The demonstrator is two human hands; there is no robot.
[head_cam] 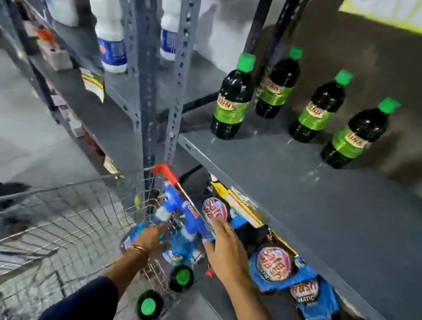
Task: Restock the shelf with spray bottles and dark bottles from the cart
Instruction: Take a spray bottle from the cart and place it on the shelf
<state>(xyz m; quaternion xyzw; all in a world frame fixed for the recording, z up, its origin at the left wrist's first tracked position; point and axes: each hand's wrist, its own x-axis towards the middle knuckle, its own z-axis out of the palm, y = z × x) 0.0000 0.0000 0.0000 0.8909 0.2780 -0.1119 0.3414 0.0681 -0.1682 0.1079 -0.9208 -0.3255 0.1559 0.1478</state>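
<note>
Blue plastic spray bottles [179, 227] lie piled in the cart [60, 218]; your left hand [152, 239] and right hand [225, 249] reach them, fingers spread, gripping nothing. Slick, liquid-heavy: grasp the neck below the trigger.

Shelf [310, 193]: four dark bottles [233, 99] upright in a row, toward the back.
Cart [68, 219]: left of and below the shelf, spray bottles [179, 227] in its near corner.
Lower shelf: pouches [273, 265] lying beneath the board.
Left bay: white bottles [107, 22] standing.
</note>
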